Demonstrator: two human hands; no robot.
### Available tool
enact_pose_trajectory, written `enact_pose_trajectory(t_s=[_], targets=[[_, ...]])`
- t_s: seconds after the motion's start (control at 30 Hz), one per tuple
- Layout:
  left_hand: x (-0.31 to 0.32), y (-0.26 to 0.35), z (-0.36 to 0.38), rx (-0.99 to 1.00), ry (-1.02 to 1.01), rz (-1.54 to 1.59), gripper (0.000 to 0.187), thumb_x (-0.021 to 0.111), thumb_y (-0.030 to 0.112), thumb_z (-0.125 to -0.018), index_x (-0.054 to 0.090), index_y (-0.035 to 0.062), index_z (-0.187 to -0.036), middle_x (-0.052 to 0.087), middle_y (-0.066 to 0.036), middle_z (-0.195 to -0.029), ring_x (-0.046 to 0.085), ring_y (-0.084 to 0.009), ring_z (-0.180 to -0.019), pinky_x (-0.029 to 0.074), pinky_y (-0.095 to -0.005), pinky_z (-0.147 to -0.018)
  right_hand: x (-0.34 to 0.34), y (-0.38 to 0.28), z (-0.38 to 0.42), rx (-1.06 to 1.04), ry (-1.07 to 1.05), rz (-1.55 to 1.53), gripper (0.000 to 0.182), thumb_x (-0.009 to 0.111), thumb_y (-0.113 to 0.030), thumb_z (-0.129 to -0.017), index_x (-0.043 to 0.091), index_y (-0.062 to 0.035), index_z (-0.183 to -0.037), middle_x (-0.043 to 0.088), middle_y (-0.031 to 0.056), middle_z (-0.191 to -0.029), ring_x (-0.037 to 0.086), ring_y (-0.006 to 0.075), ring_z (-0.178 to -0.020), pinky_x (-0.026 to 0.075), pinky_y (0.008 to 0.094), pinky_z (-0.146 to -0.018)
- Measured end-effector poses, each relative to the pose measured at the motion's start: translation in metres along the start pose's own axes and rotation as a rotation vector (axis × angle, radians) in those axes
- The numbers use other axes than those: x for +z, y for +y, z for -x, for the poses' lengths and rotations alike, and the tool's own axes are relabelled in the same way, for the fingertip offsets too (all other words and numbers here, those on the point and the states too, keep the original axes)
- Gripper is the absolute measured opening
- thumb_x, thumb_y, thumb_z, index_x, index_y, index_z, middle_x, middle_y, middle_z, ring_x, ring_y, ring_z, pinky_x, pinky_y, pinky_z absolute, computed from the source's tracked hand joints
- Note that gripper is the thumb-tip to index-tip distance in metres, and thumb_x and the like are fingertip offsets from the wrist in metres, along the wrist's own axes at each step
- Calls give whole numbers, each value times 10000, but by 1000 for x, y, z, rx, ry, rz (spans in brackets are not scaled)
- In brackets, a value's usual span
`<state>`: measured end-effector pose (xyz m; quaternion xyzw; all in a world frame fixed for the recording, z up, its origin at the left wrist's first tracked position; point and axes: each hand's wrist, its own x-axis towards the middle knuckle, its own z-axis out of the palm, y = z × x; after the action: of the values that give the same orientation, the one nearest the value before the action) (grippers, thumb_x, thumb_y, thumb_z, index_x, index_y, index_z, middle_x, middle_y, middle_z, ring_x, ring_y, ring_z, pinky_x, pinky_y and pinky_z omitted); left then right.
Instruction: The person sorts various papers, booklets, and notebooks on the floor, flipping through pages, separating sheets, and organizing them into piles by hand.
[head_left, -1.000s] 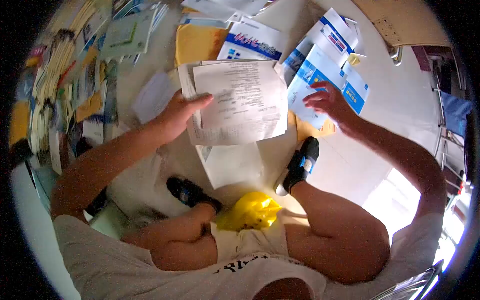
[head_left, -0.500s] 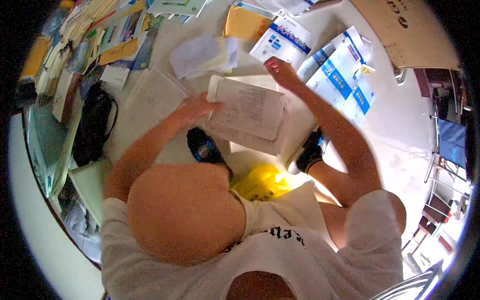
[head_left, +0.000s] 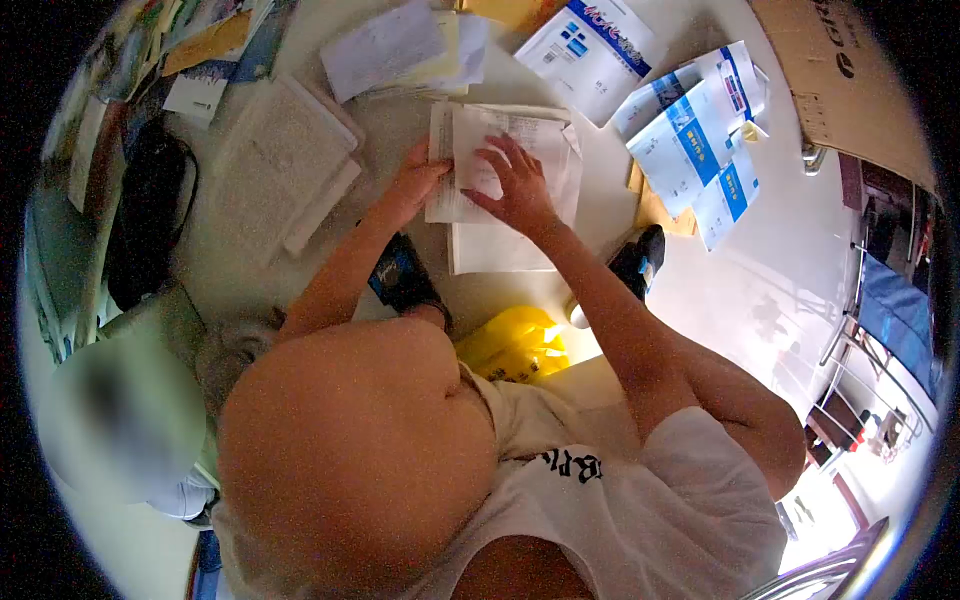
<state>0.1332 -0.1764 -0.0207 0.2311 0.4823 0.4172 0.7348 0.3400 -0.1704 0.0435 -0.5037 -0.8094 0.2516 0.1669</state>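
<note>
A stack of printed papers lies on the floor between my feet, with a top sheet slightly askew over the others. My left hand closes on the stack's left edge, thumb on top. Over the middle of the top sheet, my right hand rests with fingers spread. A blank white sheet sticks out below the stack. To the left is another pile of pale papers. Beyond the stack lie loose white and cream sheets.
Blue-and-white booklets and a white booklet lie at the upper right, near a cardboard box. A black bag and heaped papers stand left. A yellow plastic bag sits between my legs.
My right hand has come from beyond the stack's upper right onto the top sheet and opened. My left hand keeps its hold on the left edge. The view has shifted.
</note>
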Motion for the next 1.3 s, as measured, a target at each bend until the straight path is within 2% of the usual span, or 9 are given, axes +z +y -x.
enact_pose_trajectory(t_s=[0.2, 0.23, 0.33, 0.5, 0.67, 1.03, 1.1, 1.13, 1.3], targets=[[30, 17, 20, 292, 231, -661, 564, 685, 196, -882, 413, 31, -1348, 594, -159, -1199, 603, -282, -1068, 489, -410, -919, -4, 29, -12, 91, 76, -433, 189, 657, -170, -906, 636, 10, -958, 692, 148, -904, 686, 215, -894, 536, 320, -786], [36, 19, 24, 396, 311, -778, 589, 687, 222, -886, 397, 28, -1360, 567, -172, -1237, 585, -308, -1102, 482, -427, -928, -10, 36, -14, 419, -32, -399, 150, 640, -175, -922, 639, -25, -929, 686, 88, -896, 660, 163, -861, 532, 313, -768], [55, 47, 52, 786, 486, -1235, 605, 694, 250, -886, 386, 26, -1356, 504, -185, -1297, 541, -350, -1156, 471, -454, -946, -10, 62, -14, 523, 29, -613, 176, 597, -197, -947, 643, -35, -1001, 684, 90, -984, 632, 186, -789, 506, 332, -685], [62, -3, 17, 567, 244, -421, 574, 687, 293, -905, 405, 32, -1332, 491, -164, -1294, 537, -263, -1117, 491, -395, -872, -20, 57, -17, 649, 90, -1472, 122, 613, -143, -935, 572, -91, -1038, 643, 25, -967, 626, 138, -863, 533, 295, -726], [45, 13, 10, 509, 142, -215, 509, 665, 240, -931, 454, 32, -1345, 641, -95, -973, 594, -145, -833, 507, -305, -712, -16, 58, -23, 618, 190, -1245, 96, 602, -144, -942, 553, -111, -1018, 646, 29, -957, 630, 141, -824, 525, 271, -677], [16, 1, 25, 324, 262, -285, 446, 584, 76, -928, 488, 53, -1362, 645, -103, -1114, 634, -178, -901, 527, -306, -726, -26, 43, -27, 725, -74, -780, 156, 592, -183, -944, 598, -103, -1078, 658, 23, -909, 614, 142, -701, 489, 253, -615], [0, 8, 44, 111, 167, -74, 440, 572, 61, -926, 486, 37, -1357, 637, -111, -1161, 638, -192, -945, 524, -295, -776, -15, 82, -26, 501, 99, -891, 179, 604, -169, -934, 616, -63, -1077, 681, 53, -937, 655, 164, -829, 532, 272, -683], [-7, 15, 57, 87, 227, -32, 397, 563, 56, -929, 501, 25, -1321, 628, -101, -1166, 624, -195, -982, 504, -290, -829, -12, 103, -26, 251, 255, -369, 204, 662, -120, -874, 613, -55, -1062, 685, 106, -946, 650, 218, -799, 526, 333, -705], [-1, 21, 87, 2, 79, -156, 291, 566, 56, -927, 534, 17, -1213, 613, -66, -1114, 571, -174, -1051, 449, -297, -930, -44, 91, -44, -87, 64, 224, 595, 805, -331, -718, 546, -82, -1193, 549, 117, -1149, 540, 313, -1058, 464, 448, -870]])
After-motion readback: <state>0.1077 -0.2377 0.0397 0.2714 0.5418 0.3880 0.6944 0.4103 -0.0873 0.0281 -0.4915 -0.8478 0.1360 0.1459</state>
